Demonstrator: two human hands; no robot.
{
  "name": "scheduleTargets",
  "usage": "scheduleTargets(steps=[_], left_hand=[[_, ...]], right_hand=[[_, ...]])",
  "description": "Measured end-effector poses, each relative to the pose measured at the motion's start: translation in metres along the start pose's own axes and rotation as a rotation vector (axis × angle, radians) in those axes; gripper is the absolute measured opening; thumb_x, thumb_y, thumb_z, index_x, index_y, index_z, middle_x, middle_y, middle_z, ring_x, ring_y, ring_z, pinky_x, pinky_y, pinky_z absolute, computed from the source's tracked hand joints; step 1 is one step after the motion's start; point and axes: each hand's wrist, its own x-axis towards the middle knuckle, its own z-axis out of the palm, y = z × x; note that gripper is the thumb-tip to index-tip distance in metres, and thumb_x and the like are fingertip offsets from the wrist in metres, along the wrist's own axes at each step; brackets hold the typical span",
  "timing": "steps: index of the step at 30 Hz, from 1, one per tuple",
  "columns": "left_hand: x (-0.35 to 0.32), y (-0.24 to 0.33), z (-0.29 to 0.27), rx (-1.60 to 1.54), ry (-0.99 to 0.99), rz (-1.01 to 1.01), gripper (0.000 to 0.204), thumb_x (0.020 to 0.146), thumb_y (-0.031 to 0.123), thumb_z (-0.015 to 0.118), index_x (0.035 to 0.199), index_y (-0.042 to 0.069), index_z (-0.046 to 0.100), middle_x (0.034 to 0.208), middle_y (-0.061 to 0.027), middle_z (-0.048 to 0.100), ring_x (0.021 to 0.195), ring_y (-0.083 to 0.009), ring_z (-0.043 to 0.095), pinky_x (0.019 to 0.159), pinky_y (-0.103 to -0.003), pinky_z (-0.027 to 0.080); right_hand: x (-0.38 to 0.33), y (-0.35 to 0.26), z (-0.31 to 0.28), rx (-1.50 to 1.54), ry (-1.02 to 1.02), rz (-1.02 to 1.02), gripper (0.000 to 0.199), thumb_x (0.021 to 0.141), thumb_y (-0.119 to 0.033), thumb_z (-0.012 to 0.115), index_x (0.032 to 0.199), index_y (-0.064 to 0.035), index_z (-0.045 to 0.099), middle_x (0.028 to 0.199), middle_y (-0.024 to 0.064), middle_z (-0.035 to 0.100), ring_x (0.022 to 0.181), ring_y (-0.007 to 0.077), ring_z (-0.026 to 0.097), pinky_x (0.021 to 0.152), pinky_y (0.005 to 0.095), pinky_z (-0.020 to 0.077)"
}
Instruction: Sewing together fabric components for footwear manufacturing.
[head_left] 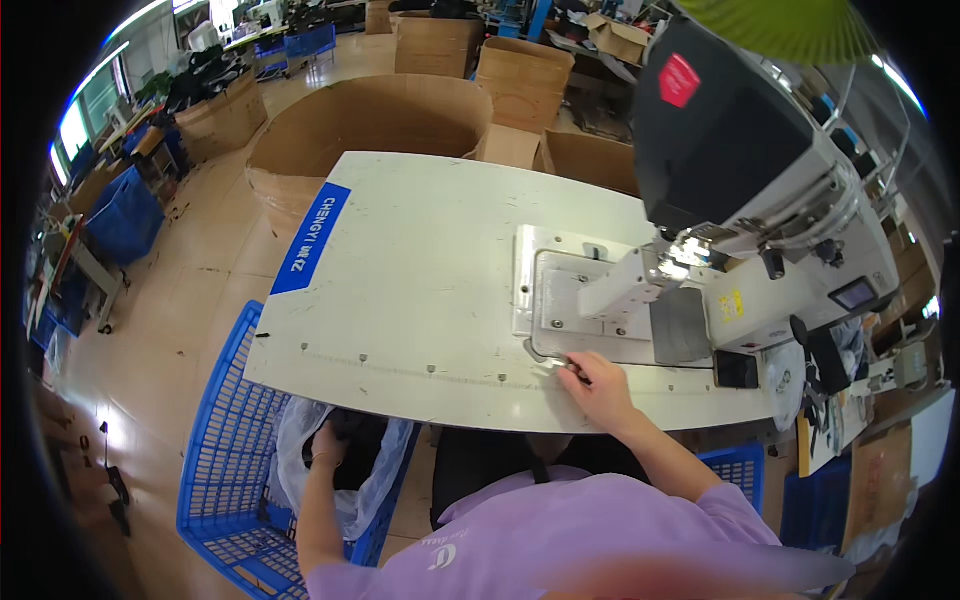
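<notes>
The fingertips of the right hand (600, 392) are drawn together on a small dark metal item (577, 373), which lies at the table's near edge, right of its middle; its exact kind is too small to tell. A curved grey piece (541, 352) lies just beside those fingers, further onto the table (420, 260). The left hand (326, 443) is below the table's near edge, left of the middle, reaching into black cloth (360, 452). Its fingertips are hidden there, so whether they grip cannot be told. The cloth sits in a clear plastic bag (291, 440) inside a blue basket (228, 440), and the table's near left corner juts out beside that basket's rim.

On the right part of the table stands a sewing machine (760, 310), its arm reaching left over a pale metal plate (524, 290) and its bulky dark housing (720, 130) blocking sight of the table's far right corner. A flat black slab (737, 370) lies at the table's near right edge, in front of the machine. A blue strip (312, 235) runs along the table's left edge. Beyond the far edge stand a wide cardboard box (370, 110) and further cartons (525, 85); another blue basket (735, 465) shows below the table's right end.
</notes>
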Motion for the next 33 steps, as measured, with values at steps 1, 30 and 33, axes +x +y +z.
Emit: scheduleTargets(steps=[1,30,33], left_hand=[[0.008,-0.003,0.014,0.067,-0.002,-0.027,0.057,0.074,0.027,0.077,0.118,-0.001,0.056,0.101,-0.0214,0.069,0.097,-0.0375,0.066,0.081,-0.046,0.054],[-0.098,0.088,-0.081,0.036,0.100,0.544,0.029,0.079,0.029,0.069,0.066,0.005,0.060,0.072,-0.0131,0.065,0.074,-0.0336,0.064,0.067,-0.045,0.051],[-0.122,0.120,-0.116,0.031,0.060,1.008,0.027,0.081,0.026,0.070,0.065,0.008,0.057,0.067,-0.0081,0.060,0.065,-0.0268,0.062,0.057,-0.040,0.049]], right_hand=[[-0.002,0.002,-0.002,-0.062,0.024,-0.005,0.023,0.081,-0.016,0.074,0.097,-0.0016,0.066,0.077,0.0096,0.062,0.062,0.0238,0.063,0.056,0.0325,0.0507],[-0.040,0.058,-0.065,-0.441,0.111,0.075,0.030,0.080,-0.014,0.073,0.106,-0.0007,0.063,0.094,0.0128,0.059,0.078,0.0305,0.061,0.068,0.0371,0.0492],[-0.045,0.060,-0.070,-0.475,0.114,0.071,0.030,0.081,-0.013,0.072,0.106,-0.0004,0.063,0.094,0.0130,0.058,0.077,0.0309,0.060,0.068,0.0373,0.0493]])
